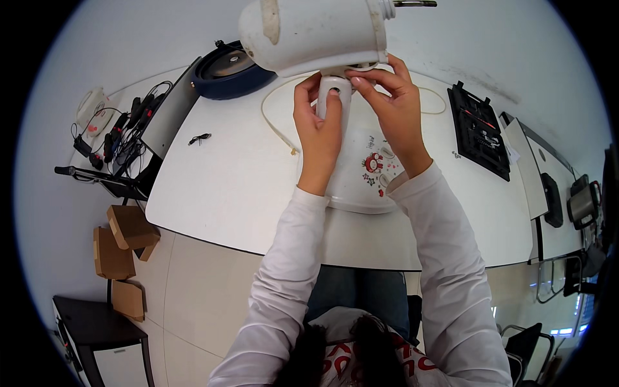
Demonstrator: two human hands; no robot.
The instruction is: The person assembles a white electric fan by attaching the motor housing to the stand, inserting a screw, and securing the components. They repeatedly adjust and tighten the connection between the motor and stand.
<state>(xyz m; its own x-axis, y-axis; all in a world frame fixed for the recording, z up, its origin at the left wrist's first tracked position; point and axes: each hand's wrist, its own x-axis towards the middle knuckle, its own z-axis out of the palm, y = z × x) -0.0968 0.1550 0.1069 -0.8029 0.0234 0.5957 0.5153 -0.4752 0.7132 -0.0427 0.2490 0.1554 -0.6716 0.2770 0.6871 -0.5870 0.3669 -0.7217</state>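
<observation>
A white electric fan without blades or guard stands on the table in front of me. Its stained motor housing (316,39) tilts at the top, with a bare metal shaft (416,4) pointing right. My left hand (317,145) is wrapped round the white neck (335,106), the thumb close to a dark hole in it. At the joint under the housing, my right hand (401,116) pinches with thumb and forefinger; what lies between them is too small to make out. The fan's base (358,200) carries a red cartoon print. A pale cord (274,122) loops behind it.
To the right lies an open black tool case (477,129). A dark blue round appliance (235,74) sits at the back left, with a small black cable (200,138) nearer me. Cardboard boxes (132,227) are stacked on the left floor. The table's front edge (238,250) curves before me.
</observation>
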